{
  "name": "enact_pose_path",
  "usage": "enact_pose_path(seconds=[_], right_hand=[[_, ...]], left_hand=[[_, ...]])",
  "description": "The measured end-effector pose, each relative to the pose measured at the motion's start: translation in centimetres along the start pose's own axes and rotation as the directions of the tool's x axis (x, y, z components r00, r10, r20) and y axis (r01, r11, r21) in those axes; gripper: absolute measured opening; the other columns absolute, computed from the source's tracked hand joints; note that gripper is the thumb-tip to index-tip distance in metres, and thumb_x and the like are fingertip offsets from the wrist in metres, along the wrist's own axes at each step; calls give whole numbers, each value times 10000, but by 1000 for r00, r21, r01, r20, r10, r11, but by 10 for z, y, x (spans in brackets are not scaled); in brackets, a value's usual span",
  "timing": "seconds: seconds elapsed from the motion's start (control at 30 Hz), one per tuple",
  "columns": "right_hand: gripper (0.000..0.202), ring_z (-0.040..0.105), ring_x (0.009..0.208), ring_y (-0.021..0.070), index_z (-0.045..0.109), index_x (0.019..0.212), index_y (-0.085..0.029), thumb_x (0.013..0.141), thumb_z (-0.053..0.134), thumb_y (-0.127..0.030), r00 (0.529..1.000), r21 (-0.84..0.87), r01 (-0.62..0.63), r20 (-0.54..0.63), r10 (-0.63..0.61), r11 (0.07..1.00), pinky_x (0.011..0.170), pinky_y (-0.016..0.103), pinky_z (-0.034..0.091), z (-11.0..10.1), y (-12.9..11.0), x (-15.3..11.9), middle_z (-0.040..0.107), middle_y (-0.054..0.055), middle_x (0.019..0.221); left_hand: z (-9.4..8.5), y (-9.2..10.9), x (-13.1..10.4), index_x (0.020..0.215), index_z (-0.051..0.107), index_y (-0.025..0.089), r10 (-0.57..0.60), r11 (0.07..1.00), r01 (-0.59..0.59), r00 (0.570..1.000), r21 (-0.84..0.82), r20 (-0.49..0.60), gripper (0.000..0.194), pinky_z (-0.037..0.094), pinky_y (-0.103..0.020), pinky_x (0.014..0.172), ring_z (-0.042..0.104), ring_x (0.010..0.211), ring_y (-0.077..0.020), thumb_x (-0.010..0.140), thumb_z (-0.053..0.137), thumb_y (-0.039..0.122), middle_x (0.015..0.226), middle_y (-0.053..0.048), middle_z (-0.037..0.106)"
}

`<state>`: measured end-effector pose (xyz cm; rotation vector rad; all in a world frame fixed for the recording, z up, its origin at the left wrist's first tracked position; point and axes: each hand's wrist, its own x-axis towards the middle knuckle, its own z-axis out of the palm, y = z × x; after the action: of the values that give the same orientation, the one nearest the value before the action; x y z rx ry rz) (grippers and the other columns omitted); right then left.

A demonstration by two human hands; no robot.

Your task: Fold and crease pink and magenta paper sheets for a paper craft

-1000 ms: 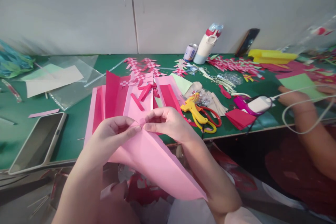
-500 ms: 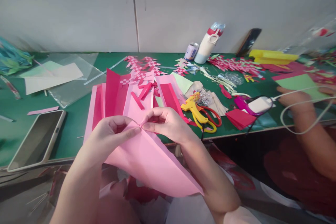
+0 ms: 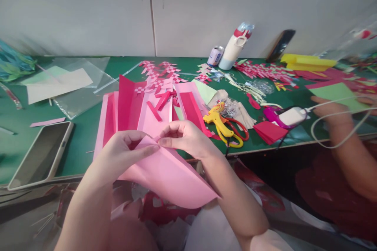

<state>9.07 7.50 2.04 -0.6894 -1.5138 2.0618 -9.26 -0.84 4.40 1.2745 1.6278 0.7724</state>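
Observation:
A large pink paper sheet (image 3: 173, 176) hangs over the front edge of the table, pinched at its top edge by both hands. My left hand (image 3: 129, 149) grips it between thumb and fingers. Right beside it, my right hand (image 3: 182, 137) pinches the same edge, the thumbs almost touching. The sheet curves down and spreads toward my right forearm. Behind the hands lie folded dark pink sheets (image 3: 129, 104), lighter pink paper and small red paper strips (image 3: 154, 111).
Yellow-handled scissors (image 3: 222, 125) lie right of the hands, near a white bottle (image 3: 233, 51) and a can (image 3: 215, 55). A phone (image 3: 41, 155) rests at the left. At the right, another person's hand (image 3: 332, 110) holds green paper (image 3: 338, 96).
The lower corner of the pink sheet has risen and moved slightly left. Both hands keep their pinch at nearly the same place.

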Motion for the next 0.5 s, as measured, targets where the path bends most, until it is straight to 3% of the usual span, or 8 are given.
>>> enact_pose_path(seconds=[0.5], right_hand=[[291,611,729,96,698,768,-160,572,859,-301,999,53,-26,-25,27,998,704,218,499,1,-4,-1,663,-10,761]], left_hand=[[-4,-3,1,749,700,184,-31,999,31,1000,-39,-3,335,401,-239,565,539,657,-149,697,708,514,694,-15,625]])
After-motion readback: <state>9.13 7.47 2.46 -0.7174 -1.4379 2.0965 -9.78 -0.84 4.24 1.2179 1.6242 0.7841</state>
